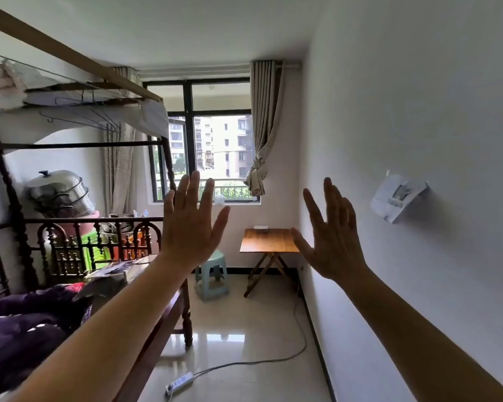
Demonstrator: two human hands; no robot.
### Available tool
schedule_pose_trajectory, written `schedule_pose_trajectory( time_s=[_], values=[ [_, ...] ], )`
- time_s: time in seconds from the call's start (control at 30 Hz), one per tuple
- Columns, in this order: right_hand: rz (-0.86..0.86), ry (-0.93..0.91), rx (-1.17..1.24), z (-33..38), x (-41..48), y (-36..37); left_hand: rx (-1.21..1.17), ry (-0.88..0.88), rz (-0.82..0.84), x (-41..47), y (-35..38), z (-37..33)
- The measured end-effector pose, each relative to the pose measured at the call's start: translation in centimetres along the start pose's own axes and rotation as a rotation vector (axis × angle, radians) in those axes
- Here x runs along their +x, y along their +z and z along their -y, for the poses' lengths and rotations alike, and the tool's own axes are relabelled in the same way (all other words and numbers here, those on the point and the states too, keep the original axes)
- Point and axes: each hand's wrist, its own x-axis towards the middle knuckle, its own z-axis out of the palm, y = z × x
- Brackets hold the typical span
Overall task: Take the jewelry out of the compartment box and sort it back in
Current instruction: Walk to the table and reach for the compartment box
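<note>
Hands raised and empty, with the jewelry box far off across the room.

Both the left hand [190, 224] and the right hand [333, 242] are held up with fingers spread, gripping nothing. A small pale box [261, 227], probably the compartment box, sits at the far edge of the wooden bench [269, 241] under the window [209, 146]; no jewelry can be made out from here. Judged risks: the cord [273, 356] trailing over the glossy floor [244, 329] from the power strip [179, 382] could catch a foot on the walk over, and tiny pieces tipped out on that small folding bench could roll off. Count: two hands, one box, one bench, one stool [211, 274] left of it, one power strip, one bed [79, 271] at near left.
</note>
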Motion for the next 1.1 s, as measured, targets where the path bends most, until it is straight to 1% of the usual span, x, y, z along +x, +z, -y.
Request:
schedule_pose_trajectory(
  time_s=[0.13, 0.3, 0.4, 0.53, 0.6, 0.7, 0.87, 1.1],
  values=[
    [0.049, 0.05, 0.02, -0.5, 0.2, 5.0, 0.044, -0.06, 0.04, -0.5, 3.5, 2.7],
    [0.085, 0.059, 0.046, -0.3, 0.9, 15.2, 0.039, -0.112, 0.047, -0.9, 10.4, 8.4],
    [0.143, 0.062, 0.017, 0.3, 2.1, 21.5, 0.05, -0.121, 0.053, -0.2, 15.1, 12.3],
    [0.222, 0.06, 0.013, 0.6, 5.1, 28.4, 0.02, -0.121, 0.098, 3.1, 21.2, 16.9],
    [0.236, 0.066, 0.017, 0.4, 6.8, 31.2, 0.007, -0.11, 0.126, 5.1, 24.2, 18.5],
    [0.23, 0.123, 0.05, -0.4, 9.0, 35.2, -0.035, -0.153, 0.156, 7.9, 29.1, 19.8],
    [0.249, 0.105, 0.05, -4.3, 11.0, 43.5, -0.047, -0.104, 0.209, 11.1, 38.9, 20.6],
    [0.293, 0.179, 0.055, -12.6, 13.5, 58.4, -0.03, -0.116, 0.27, 16.6, 54.1, 21.1]
  ],
)
